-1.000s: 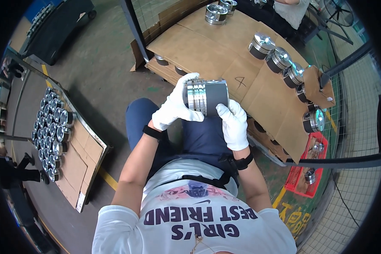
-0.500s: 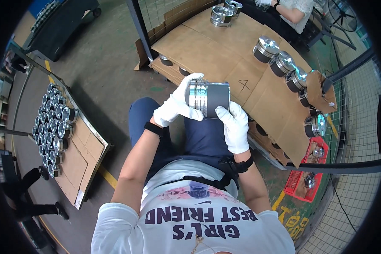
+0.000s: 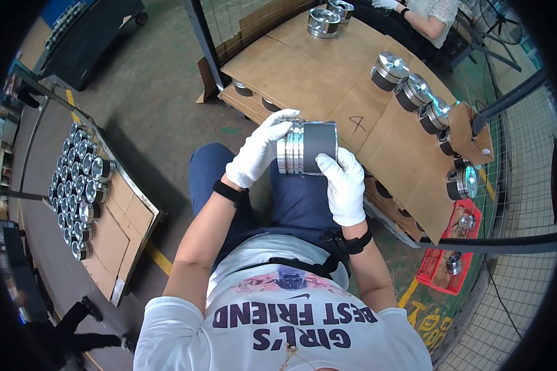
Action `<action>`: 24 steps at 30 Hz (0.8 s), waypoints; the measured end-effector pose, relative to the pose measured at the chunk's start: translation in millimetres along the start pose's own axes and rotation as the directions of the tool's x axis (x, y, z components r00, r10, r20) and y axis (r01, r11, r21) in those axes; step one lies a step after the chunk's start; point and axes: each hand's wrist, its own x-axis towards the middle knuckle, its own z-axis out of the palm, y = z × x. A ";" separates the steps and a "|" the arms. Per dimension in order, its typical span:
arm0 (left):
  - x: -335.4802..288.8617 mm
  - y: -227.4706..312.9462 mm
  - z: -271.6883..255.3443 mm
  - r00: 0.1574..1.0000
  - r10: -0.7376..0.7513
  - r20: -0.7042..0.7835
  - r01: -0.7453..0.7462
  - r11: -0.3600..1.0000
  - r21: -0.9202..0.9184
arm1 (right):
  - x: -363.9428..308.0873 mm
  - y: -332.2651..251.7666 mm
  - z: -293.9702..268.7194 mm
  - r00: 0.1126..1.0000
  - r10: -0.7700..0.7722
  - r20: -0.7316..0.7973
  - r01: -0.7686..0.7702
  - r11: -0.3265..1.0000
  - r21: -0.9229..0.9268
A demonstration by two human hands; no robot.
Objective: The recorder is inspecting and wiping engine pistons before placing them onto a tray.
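Note:
A piston (image 3: 320, 147) with a bright ringed crown end and a dark grey skirt lies sideways in the air above my lap. My left hand (image 3: 258, 150), in a white glove, closes on the ringed end, with fingers and thumb near its upper edge. My right hand (image 3: 343, 188), gloved too, grips the lower right of the skirt, thumb on the front face. The fingers behind the piston are hidden.
A cardboard-covered table (image 3: 303, 71) ahead bears several pistons (image 3: 413, 93) along its right side and a small cardboard box (image 3: 470, 133). Lower right stands a red crate (image 3: 438, 278). On the left, a pallet (image 3: 122, 229) carries many pistons. Another person's arm (image 3: 426, 23) shows beyond the table.
My left thumb has lifted from the piston's front face to near its upper edge. The piston and my right hand have hardly moved. At far left, a passer-by's legs have shifted toward me.

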 end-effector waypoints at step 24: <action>-22.8 -1.0 22.1 0.998 0.062 0.012 -0.062 0.938 0.340 | 14.1 -29.0 -4.5 0.974 0.226 -0.028 -0.200 0.909 0.367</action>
